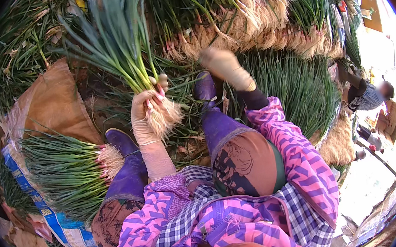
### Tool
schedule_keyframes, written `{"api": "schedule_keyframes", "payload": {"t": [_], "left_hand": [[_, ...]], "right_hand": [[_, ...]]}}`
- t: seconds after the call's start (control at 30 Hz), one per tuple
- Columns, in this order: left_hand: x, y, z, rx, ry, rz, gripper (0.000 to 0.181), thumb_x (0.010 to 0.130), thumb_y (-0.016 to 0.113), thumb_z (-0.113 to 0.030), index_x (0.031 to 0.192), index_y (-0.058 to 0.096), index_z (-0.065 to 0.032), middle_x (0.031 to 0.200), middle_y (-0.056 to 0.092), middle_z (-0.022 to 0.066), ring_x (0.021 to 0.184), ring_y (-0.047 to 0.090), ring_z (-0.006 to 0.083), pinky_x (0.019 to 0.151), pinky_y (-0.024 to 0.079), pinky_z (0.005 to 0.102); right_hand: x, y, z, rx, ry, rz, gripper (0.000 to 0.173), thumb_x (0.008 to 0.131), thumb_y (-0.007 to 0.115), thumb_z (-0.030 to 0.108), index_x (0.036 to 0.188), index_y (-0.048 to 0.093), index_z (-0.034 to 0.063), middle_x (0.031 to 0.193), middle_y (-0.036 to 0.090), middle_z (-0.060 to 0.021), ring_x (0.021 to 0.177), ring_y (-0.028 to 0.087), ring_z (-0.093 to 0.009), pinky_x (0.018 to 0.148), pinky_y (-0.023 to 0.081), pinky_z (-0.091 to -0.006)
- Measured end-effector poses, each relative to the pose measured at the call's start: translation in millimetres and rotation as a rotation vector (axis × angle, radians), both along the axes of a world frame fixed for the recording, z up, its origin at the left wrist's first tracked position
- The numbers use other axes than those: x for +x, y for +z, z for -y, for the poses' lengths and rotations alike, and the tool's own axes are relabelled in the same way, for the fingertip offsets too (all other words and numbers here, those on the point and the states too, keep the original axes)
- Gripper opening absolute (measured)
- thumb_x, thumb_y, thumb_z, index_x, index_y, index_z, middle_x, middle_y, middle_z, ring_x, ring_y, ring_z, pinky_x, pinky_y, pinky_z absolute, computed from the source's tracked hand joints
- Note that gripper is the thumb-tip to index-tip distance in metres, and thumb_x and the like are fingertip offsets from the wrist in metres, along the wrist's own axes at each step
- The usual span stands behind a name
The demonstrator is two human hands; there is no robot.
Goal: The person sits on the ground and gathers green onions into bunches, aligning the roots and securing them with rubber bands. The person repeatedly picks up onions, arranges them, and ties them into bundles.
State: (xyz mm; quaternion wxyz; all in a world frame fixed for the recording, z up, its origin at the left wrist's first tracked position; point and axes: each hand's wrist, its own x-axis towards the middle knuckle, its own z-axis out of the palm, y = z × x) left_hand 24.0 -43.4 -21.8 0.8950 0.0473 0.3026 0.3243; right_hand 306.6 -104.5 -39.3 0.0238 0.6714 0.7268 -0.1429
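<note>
My left hand (143, 109), in a pale glove, grips a bunch of green onions (133, 63) around its pinkish-white bases. The bunch stands nearly upright, leaves pointing away from me and partly blurred, with its pale roots hanging over my palm. My right hand (221, 65), also gloved, is blurred above my purple rubber boot (205, 86), near the root ends of a long heap of green onions (255, 16). Its fingers cannot be made out, and I see nothing clearly held in it.
By my left boot (122, 142), green onions (69, 169) lie on a blue-and-white sack (48, 211). A brown sheet (54, 98) spreads beyond them. Loose leaves (24, 51) heap up at far left. More onions (292, 88) lie right. A person (367, 96) is at far right.
</note>
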Motion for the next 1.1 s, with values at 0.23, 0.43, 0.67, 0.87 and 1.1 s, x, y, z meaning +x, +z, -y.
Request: {"api": "schedule_keyframes", "payload": {"t": [0.23,0.43,0.67,0.87,1.1], "left_hand": [[19,-40,2,-0.014,-0.083,0.233,0.064,0.076,0.059,-0.004,0.136,0.038,0.0042,0.120,0.057,0.0200,0.089,0.058,0.0193,0.084,0.050,0.0304],[57,-23,6,-0.103,-0.197,-0.186,0.028,0.076,0.059,-0.007,0.099,0.060,0.0101,0.075,0.067,0.0162,0.057,0.064,0.0219,0.058,0.055,0.0295],[53,-27,6,-0.055,-0.219,-0.242,0.024,0.077,0.056,-0.009,0.091,0.060,0.0096,0.071,0.066,0.0183,0.054,0.063,0.0241,0.049,0.053,0.0286],[47,-22,-7,0.042,-0.333,-0.400,0.014,0.076,0.059,-0.005,0.082,0.059,0.0081,0.066,0.065,0.0178,0.051,0.061,0.0220,0.049,0.052,0.0296],[50,-18,2,-0.005,-0.311,-0.423,0.017,0.076,0.057,-0.005,0.084,0.060,0.0095,0.069,0.065,0.0185,0.058,0.064,0.0243,0.053,0.055,0.0312]], "right_hand": [[36,0,-31,-0.201,-0.563,-0.110,0.018,0.086,0.065,0.027,0.093,0.060,0.0104,0.070,0.063,-0.0029,0.059,0.059,-0.014,0.055,0.048,-0.0316],[-59,28,8,-0.154,-0.254,-0.479,0.016,0.085,0.066,0.020,0.098,0.065,0.0099,0.079,0.067,-0.0059,0.069,0.064,-0.018,0.065,0.052,-0.0308],[-41,14,-11,-0.750,-0.578,-1.324,0.046,0.088,0.063,0.035,0.116,0.059,-0.0023,0.100,0.066,-0.0059,0.095,0.058,-0.015,0.088,0.044,-0.0276],[-74,-16,-40,-0.284,-0.781,-0.972,0.045,0.086,0.064,0.037,0.109,0.060,-0.0014,0.096,0.067,-0.0183,0.091,0.064,-0.028,0.080,0.048,-0.0357],[-82,-35,-40,-0.146,-0.941,-1.155,0.028,0.090,0.056,0.020,0.108,0.059,-0.0008,0.084,0.065,-0.0151,0.077,0.063,-0.028,0.070,0.050,-0.0354]]}}
